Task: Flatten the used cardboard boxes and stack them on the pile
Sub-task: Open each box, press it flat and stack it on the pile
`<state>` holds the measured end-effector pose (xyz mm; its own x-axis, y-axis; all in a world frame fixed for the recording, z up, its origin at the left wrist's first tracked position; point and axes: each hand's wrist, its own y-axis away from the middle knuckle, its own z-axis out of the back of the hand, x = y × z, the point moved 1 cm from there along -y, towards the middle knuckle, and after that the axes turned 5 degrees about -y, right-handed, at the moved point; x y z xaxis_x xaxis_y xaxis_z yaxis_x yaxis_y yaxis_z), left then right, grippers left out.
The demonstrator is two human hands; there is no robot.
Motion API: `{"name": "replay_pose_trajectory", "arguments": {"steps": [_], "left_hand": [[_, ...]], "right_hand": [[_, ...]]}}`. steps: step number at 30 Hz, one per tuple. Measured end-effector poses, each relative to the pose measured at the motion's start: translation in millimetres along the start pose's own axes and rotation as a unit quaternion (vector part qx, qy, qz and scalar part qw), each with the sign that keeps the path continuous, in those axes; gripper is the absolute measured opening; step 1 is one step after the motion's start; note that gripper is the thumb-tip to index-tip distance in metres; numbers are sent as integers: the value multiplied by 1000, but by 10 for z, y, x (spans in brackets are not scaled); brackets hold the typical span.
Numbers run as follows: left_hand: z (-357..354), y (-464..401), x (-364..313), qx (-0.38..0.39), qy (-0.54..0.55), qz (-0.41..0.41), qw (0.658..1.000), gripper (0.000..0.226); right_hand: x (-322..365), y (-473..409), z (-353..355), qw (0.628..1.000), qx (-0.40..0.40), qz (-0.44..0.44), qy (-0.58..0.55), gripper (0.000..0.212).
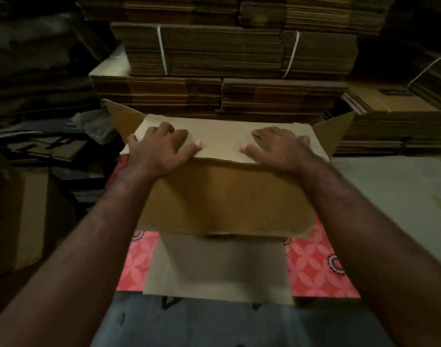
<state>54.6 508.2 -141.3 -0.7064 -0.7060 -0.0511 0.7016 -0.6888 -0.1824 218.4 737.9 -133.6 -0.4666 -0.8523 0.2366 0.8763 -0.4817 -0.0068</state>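
Both hands, left hand (162, 146) and right hand (277, 146), are pressing flat-fingered on the top flap (222, 141) of the cardboard box (224, 196) standing on the pink-patterned tabletop (314, 269); pressing evenly should collapse it squarely.

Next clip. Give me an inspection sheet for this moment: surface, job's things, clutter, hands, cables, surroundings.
Surface: low table with a pink patterned cover; a flat cardboard sheet lies on it and overhangs the near edge.
Job's things: brown box on the table, not yet flattened; top flap folded down, side flaps sticking out at both ends.
Clutter: crumpled clear plastic to the left of the box; loose cardboard pieces beyond it.
Hands: left hand and right hand both press flat on the top flap, no grip.
Cables: nothing seen.
Surroundings: strapped bundles of flattened boxes stacked behind; more piles to the right; dim light.
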Motion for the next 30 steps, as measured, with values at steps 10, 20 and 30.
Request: {"name": "replay_pose_trajectory", "arguments": {"steps": [10,20,30], "left_hand": [[-260,-476,-99,-19,8,35,999,60],[-453,253,86,-291,223,235,900,67],[-573,720,289,-119,314,246,909,59]], "right_hand": [[-187,-482,-104,996,-85,34,-1,72],[57,548,-475,938,-325,107,46,92],[202,1014,-1206,977,-102,69,173,127]]}}
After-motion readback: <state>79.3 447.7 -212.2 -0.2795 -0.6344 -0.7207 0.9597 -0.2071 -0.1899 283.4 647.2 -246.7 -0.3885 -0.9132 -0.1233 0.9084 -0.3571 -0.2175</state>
